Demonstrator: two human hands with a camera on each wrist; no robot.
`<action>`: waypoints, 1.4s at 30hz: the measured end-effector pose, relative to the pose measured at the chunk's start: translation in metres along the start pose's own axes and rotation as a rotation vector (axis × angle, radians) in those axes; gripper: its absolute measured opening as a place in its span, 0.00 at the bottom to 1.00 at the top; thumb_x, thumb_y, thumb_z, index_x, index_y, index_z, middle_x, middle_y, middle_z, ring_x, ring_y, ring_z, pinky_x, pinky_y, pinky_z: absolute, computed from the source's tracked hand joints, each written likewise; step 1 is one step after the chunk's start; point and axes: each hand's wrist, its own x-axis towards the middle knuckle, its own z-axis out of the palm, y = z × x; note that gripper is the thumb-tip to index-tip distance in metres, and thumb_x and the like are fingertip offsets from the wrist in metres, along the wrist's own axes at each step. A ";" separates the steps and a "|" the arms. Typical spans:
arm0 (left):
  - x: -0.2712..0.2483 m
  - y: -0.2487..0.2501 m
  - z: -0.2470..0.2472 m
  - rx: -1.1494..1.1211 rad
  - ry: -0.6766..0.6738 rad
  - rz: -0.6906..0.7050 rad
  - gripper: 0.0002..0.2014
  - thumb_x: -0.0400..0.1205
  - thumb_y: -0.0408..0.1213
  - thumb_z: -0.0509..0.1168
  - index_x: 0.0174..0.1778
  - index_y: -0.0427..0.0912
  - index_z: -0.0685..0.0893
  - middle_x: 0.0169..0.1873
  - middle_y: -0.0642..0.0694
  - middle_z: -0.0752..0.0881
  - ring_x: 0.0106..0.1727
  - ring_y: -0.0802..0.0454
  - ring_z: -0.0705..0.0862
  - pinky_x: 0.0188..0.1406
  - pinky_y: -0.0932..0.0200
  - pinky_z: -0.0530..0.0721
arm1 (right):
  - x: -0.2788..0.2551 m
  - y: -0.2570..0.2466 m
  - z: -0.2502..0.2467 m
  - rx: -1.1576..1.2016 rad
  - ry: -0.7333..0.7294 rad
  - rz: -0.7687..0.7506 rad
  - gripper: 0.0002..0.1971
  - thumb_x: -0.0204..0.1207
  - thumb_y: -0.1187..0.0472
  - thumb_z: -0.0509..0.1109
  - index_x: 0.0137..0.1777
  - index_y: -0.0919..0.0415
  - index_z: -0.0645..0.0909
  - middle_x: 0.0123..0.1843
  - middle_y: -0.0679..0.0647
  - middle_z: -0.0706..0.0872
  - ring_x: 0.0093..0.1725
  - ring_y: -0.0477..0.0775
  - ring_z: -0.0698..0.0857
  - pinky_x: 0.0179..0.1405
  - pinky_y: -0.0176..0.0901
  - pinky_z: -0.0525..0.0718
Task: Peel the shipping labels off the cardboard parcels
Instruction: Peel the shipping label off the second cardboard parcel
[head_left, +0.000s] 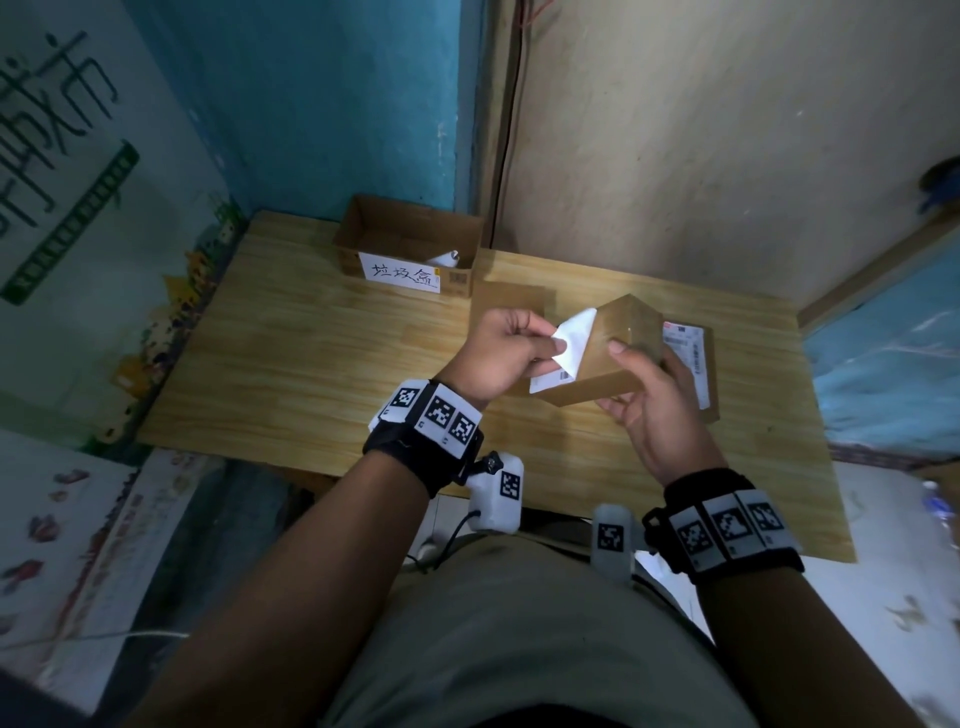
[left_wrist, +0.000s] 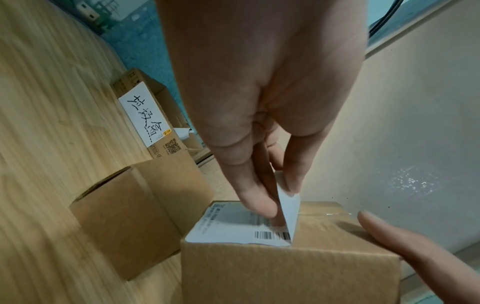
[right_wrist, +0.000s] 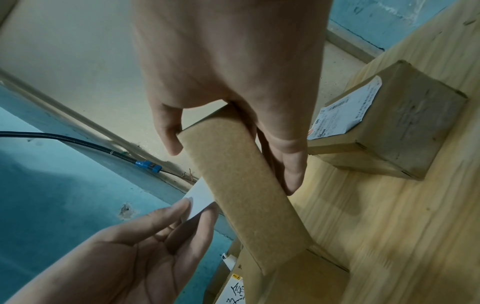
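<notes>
A small cardboard parcel is held tilted above the wooden table. My right hand grips it, thumb on one face and fingers under the other, as the right wrist view shows. My left hand pinches the lifted corner of its white shipping label. In the left wrist view the label is half peeled, its barcode end still stuck to the parcel. A second parcel with a label on it lies on the table to the right.
An open cardboard bin with a handwritten white sign stands at the table's back and holds a white scrap. A plain cardboard box sits behind the held parcel. Walls close the back and both sides; a black cable runs along the wall.
</notes>
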 end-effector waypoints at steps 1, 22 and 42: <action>0.000 0.000 0.000 -0.001 -0.005 0.003 0.06 0.79 0.20 0.70 0.41 0.33 0.83 0.42 0.34 0.85 0.41 0.47 0.87 0.41 0.64 0.90 | 0.000 0.000 -0.001 0.004 -0.001 0.001 0.24 0.81 0.61 0.75 0.77 0.59 0.80 0.69 0.61 0.90 0.70 0.66 0.88 0.70 0.68 0.85; 0.001 -0.005 -0.002 0.004 -0.019 0.021 0.06 0.83 0.23 0.66 0.42 0.36 0.81 0.43 0.38 0.87 0.44 0.48 0.88 0.45 0.60 0.90 | -0.003 0.002 -0.001 -0.029 -0.020 -0.047 0.31 0.73 0.52 0.79 0.77 0.53 0.80 0.69 0.55 0.91 0.68 0.60 0.90 0.67 0.63 0.87; -0.003 -0.009 0.000 0.000 0.008 -0.025 0.08 0.83 0.23 0.66 0.41 0.38 0.80 0.42 0.40 0.83 0.46 0.47 0.86 0.47 0.59 0.90 | -0.009 0.007 -0.003 -0.009 0.002 -0.029 0.32 0.71 0.52 0.79 0.77 0.53 0.80 0.69 0.55 0.90 0.69 0.60 0.89 0.68 0.63 0.87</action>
